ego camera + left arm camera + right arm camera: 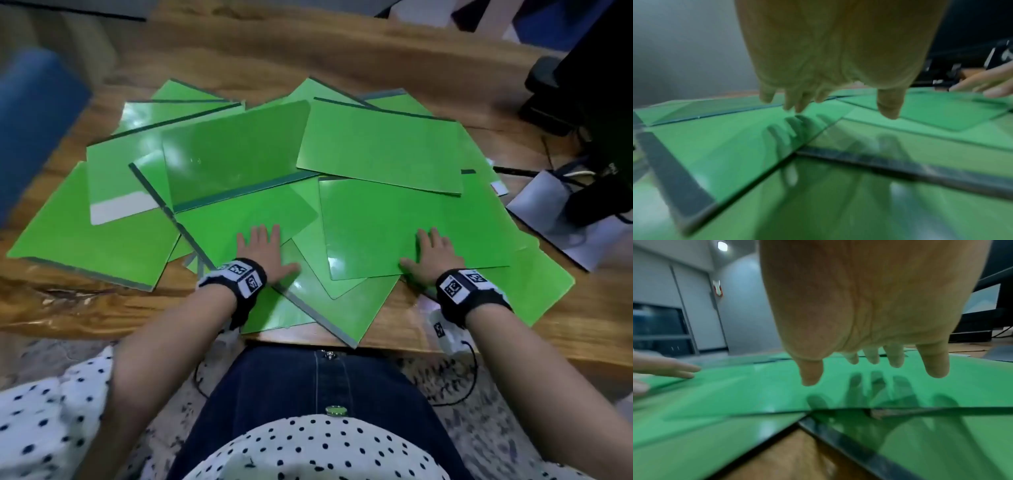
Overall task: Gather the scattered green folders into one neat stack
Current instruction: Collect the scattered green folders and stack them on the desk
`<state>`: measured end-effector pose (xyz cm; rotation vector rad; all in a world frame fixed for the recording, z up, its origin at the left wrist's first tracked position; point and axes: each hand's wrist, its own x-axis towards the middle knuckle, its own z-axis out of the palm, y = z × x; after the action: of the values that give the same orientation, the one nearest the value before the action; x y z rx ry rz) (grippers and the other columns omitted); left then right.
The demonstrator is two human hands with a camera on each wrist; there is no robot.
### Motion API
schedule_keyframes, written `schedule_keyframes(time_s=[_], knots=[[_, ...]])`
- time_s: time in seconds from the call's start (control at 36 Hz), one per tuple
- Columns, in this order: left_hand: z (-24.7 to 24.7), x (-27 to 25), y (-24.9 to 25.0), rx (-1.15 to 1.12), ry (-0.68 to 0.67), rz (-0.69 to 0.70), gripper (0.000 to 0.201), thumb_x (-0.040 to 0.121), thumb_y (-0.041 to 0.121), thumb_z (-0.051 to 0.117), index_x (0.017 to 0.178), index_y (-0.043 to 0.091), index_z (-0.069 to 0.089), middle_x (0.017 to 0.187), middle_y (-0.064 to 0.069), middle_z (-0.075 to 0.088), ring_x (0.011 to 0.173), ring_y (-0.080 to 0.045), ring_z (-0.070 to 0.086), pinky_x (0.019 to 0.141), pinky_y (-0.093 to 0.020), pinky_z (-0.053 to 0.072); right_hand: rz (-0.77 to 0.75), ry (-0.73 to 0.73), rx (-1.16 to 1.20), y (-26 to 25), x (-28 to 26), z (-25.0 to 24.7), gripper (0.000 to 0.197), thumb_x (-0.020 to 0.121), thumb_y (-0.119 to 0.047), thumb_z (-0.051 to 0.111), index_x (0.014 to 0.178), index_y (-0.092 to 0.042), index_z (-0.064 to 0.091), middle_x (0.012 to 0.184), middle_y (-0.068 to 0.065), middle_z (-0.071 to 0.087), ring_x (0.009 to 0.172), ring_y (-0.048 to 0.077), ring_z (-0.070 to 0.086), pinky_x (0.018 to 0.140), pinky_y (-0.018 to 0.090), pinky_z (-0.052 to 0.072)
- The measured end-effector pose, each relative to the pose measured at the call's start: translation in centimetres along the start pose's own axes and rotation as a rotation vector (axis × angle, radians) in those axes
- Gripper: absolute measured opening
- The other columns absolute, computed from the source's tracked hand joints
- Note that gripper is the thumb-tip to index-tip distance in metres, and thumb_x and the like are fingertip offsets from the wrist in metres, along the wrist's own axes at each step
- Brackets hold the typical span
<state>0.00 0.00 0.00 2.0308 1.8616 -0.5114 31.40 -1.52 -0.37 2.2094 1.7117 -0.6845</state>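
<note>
Several glossy green folders (376,147) with dark spines lie fanned and overlapping across the wooden table (308,58). My left hand (265,250) is spread flat over the near-middle folders (735,146), fingers straight. My right hand (430,255) is spread flat over the near corner of another folder (394,222) to the right. In the wrist views the left hand (830,104) and the right hand (873,368) hover just above the shiny covers (756,386), with their reflections below. Neither hand grips anything.
A folder with a white strip (120,209) lies at the left. A grey sheet (555,219), cables and black equipment (599,113) crowd the right side of the table. A blue object (34,120) stands at the far left. One folder corner (349,339) overhangs the near table edge.
</note>
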Motion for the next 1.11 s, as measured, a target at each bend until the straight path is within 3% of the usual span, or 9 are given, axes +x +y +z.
schedule_keyframes(time_s=[0.17,0.25,0.33,0.53,0.69,0.83,0.92,1.0,1.11], knots=[[1.1,-2.0,2.9,0.118,-0.15,0.215,0.101,0.079,0.079,0.028,0.151,0.014,0.0,0.156,-0.02,0.002,0.141,-0.039,0.019,0.113,-0.048,0.024,-0.034,-0.132,-0.14,0.2,-0.5,2.0,0.089,0.09,-0.061,0.04,0.15,-0.027,-0.016,0.155,-0.001,-0.025,0.145,0.031,-0.01,0.113,0.056,0.021],[-0.7,-2.4,3.9,-0.033,-0.148,0.252,0.086,0.082,0.075,0.036,0.146,0.019,0.026,0.138,-0.012,0.049,0.111,-0.028,0.058,0.092,-0.037,0.05,-0.127,-0.139,-0.2,-0.5,-2.1,2.5,0.085,0.091,-0.06,0.037,0.149,-0.028,-0.017,0.15,-0.002,-0.031,0.144,0.033,-0.013,0.115,0.055,0.016],[-2.1,-1.4,2.6,-0.456,-0.008,0.03,0.05,0.088,0.053,0.05,0.126,0.02,0.051,0.106,0.0,0.066,0.085,-0.016,0.062,0.071,-0.024,0.048,-0.206,-0.17,-0.25,-0.9,-3.6,3.1,0.087,0.089,-0.064,0.036,0.15,-0.028,-0.014,0.151,-0.002,-0.03,0.144,0.035,-0.012,0.114,0.056,0.017],[-2.5,2.9,-3.9,-0.218,0.223,-0.349,0.074,0.081,0.017,0.068,0.143,0.011,0.029,0.151,-0.019,0.021,0.139,-0.033,0.025,0.11,-0.047,0.027,-0.054,0.064,-0.04,-0.1,-2.9,1.0,0.074,0.083,-0.061,0.053,0.142,-0.022,0.032,0.147,0.009,0.031,0.131,0.029,0.035,0.101,0.054,0.039],[-2.1,4.7,-5.7,-0.043,0.014,-0.277,0.074,0.095,0.042,0.043,0.151,0.012,0.006,0.157,-0.016,0.002,0.144,-0.031,0.011,0.114,-0.051,0.023,0.433,0.09,0.105,3.6,-0.1,-0.9,0.119,0.061,-0.07,0.07,0.15,-0.018,0.01,0.155,0.018,0.013,0.14,0.04,0.021,0.106,0.061,0.028],[-0.7,1.7,-1.6,0.143,0.029,-0.183,0.066,0.094,0.055,0.032,0.138,0.006,0.035,0.134,-0.016,0.05,0.101,-0.024,0.062,0.072,-0.032,0.057,0.563,-0.013,0.219,5.3,0.4,-1.2,0.136,0.053,-0.071,0.074,0.151,-0.011,0.0,0.157,0.02,0.003,0.143,0.04,0.009,0.11,0.058,0.022],[0.3,-0.5,1.3,0.114,0.028,-0.096,0.042,0.095,0.048,0.037,0.107,0.012,0.056,0.076,0.003,0.057,0.064,-0.014,0.057,0.047,-0.023,0.041,0.581,-0.005,0.209,5.6,0.2,-1.3,0.138,0.051,-0.069,0.077,0.15,-0.008,0.003,0.156,0.021,0.003,0.144,0.038,0.007,0.111,0.056,0.02],[0.5,-1.4,2.0,-0.002,0.121,-0.114,0.032,0.092,0.042,0.044,0.1,0.014,0.058,0.073,0.002,0.055,0.069,-0.018,0.057,0.059,-0.026,0.043,0.609,-0.009,0.27,6.0,0.0,-1.6,0.139,0.051,-0.063,0.081,0.15,-0.007,0.001,0.156,0.02,0.008,0.142,0.039,0.015,0.11,0.054,0.028],[0.1,-0.4,-0.2,-0.095,0.137,-0.203,0.085,0.073,0.062,0.064,0.139,0.018,0.034,0.146,-0.014,0.034,0.134,-0.031,0.033,0.106,-0.055,0.028,0.575,0.014,0.348,5.4,-0.9,-3.2,0.135,0.048,-0.044,0.09,0.148,-0.008,0.008,0.142,0.023,0.04,0.115,0.042,0.054,0.087,0.053,0.052]])
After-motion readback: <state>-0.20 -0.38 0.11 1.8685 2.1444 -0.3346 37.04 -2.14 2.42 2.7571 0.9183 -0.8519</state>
